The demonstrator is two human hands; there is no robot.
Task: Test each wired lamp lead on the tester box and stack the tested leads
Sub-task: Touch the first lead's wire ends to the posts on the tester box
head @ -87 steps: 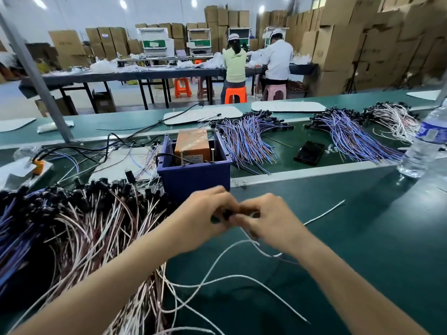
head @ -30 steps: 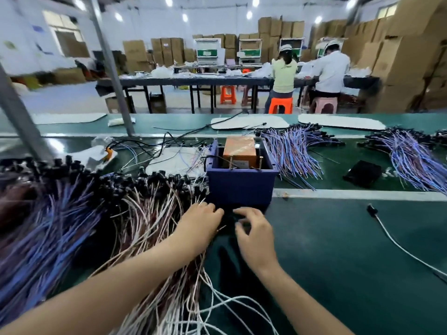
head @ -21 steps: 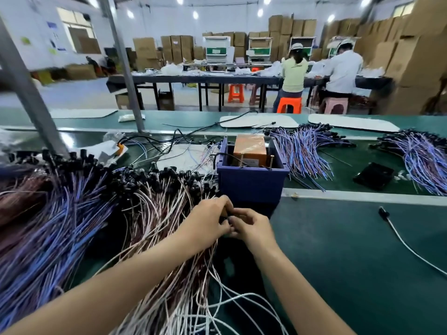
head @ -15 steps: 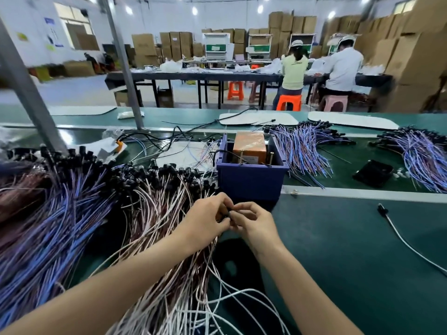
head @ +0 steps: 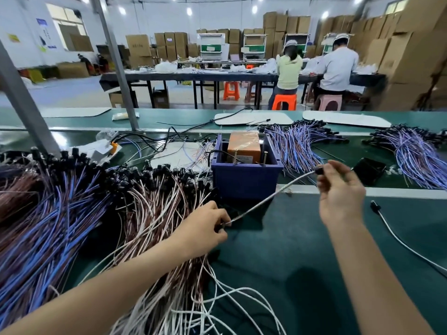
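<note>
A white lamp lead (head: pixel 271 195) is stretched taut between my hands, in front of the blue tester box (head: pixel 245 175), which holds an orange block and upright pins. My right hand (head: pixel 339 189) pinches the lead's black socket end, up and to the right of the box. My left hand (head: pixel 203 229) pinches the lead's other end low at the box's left front, over a big heap of white, brown and blue leads (head: pixel 96 213) with black sockets. One single lead (head: pixel 396 235) lies alone on the mat at the right.
Bundles of blue-and-white leads (head: pixel 296 143) lie behind the box, and another bundle (head: pixel 416 153) at the far right. A black phone (head: pixel 368 169) lies beyond the metal rail. Grey posts stand at the left. Two people sit at a far table among cardboard cartons.
My hands were together at the box's front. My right hand has since drawn the socket end up and to the right, pulling the lead straight, while my left hand stays low.
</note>
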